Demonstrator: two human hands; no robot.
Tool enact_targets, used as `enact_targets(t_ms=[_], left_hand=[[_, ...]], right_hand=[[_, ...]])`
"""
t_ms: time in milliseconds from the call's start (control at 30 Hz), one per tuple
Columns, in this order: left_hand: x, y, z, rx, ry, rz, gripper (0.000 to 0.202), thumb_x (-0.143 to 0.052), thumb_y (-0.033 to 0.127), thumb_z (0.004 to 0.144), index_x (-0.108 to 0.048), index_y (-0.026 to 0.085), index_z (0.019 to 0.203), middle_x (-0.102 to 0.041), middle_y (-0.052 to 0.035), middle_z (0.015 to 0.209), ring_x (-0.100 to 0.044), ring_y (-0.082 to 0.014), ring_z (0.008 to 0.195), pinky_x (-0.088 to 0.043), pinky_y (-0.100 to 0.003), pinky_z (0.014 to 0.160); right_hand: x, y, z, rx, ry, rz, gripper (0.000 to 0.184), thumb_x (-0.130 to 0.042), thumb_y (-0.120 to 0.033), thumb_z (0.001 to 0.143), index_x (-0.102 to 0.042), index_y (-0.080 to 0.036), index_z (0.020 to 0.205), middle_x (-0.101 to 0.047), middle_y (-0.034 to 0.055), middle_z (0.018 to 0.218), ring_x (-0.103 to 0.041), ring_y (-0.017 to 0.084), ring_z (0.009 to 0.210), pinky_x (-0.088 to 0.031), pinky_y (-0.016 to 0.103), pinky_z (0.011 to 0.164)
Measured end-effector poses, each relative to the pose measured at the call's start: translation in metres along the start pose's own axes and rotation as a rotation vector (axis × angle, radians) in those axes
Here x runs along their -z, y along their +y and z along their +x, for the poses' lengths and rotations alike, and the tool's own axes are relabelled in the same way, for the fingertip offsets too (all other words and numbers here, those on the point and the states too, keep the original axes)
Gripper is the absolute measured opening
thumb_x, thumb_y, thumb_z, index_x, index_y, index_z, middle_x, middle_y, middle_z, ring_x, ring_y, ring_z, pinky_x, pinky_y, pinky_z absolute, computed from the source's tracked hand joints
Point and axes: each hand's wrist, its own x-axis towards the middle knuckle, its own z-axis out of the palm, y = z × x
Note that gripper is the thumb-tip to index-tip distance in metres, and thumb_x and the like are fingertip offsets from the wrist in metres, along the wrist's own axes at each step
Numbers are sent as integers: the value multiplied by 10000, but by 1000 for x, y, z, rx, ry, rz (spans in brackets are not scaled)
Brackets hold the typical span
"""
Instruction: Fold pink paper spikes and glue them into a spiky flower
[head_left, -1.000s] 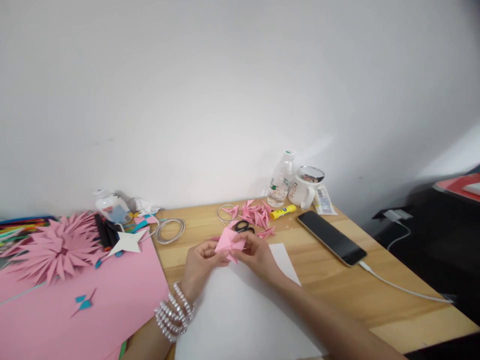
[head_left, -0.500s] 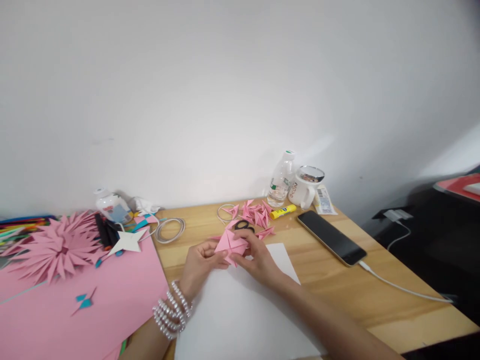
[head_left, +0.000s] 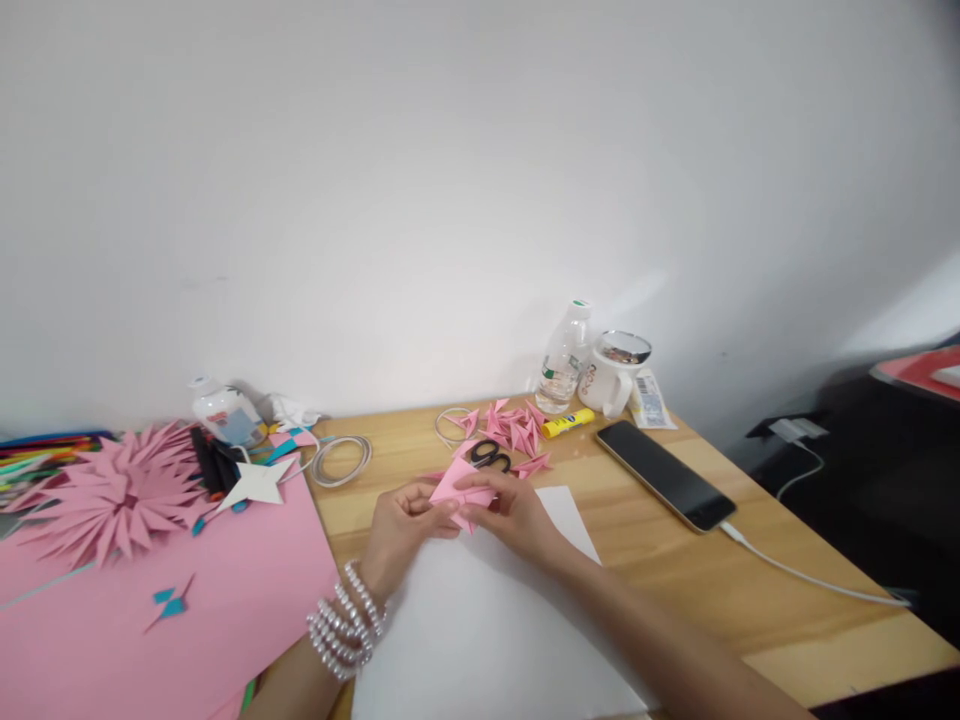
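"Head view, fast pass: what are the hands holding?"

"One pink folded paper (head_left: 453, 480), pinched between both. Left hand (head_left: 407, 523) grips its left edge, thumb on the near side, fingers curled under. Right hand (head_left: 516, 512) has the right edge, index laid across the face, thumb at the near edge. Both grips narrow. Hidden fingertips, can't tell."

"Where's the paper?"

"Over the far part of the white sheet (head_left: 495, 630), just on the near side of the scissors (head_left: 493, 458). From where I stand, can't tell if it touches the sheet."

"Step?"

"Looks like fold work; I'd guess the right index is pressing a flap."

"Doing that well?"

"Left hand steady, edges and points matched first, then press. Light touch till it lines up, firm after, sliding outward from the middle. Don't crush the tips. Bracing on the sheet should sharpen the crease. Knuckles clear of the scissors."

"Pose?"

"Left forearm (head_left: 296, 685) comes in from near left, right forearm (head_left: 637, 615) slants in long from near right; they meet in a V. Fingers bent, hands close together, palms turned inward. Bead bracelet (head_left: 346, 632) round the left wrist."
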Motion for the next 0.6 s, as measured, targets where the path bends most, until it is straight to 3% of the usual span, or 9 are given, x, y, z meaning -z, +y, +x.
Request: enact_targets(t_ms=[433,600], left_hand=[[0,-2,0,-14,14,7,247,-753,302,549,-630,107,639,-680,-44,596,-639,-154,559,-541,-246,569],[2,-3,2,-19,-49,-12,270,-749,307,552,-640,105,693,-693,-60,653,-649,-173,609,-538,-271,612]], right_hand=[[-2,-4,-1,-94,-14,49,196,-596,-222,676,-621,-176,864,-567,-8,668,-443,87,526,-352,194,461],[-2,-5,0,-119,-11,72,186,-596,-219,665,-615,-174,845,-537,-25,602,-429,85,500,-336,192,454]])
